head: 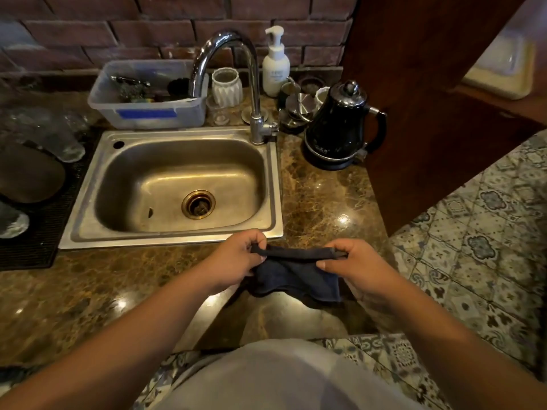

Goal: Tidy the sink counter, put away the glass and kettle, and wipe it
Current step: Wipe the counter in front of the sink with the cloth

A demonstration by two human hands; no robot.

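A dark blue cloth (296, 276) hangs stretched between my two hands above the front of the marble counter (322, 199). My left hand (236, 258) pinches its left top corner and my right hand (352, 264) pinches its right top corner. The black kettle (340, 125) stands on its base at the back right of the counter, beside the wooden panel. The steel sink (174, 184) lies in front of me with nothing in its basin. Clear glasses (50, 134) lie at the far left on a black mat.
A chrome tap (251, 84) rises behind the sink. Behind it stand a plastic tub (148, 96) of utensils, a white ribbed cup (226, 87), a white pump bottle (275, 66) and small metal pots (299, 105). A dark wooden panel (429, 84) bounds the counter's right side.
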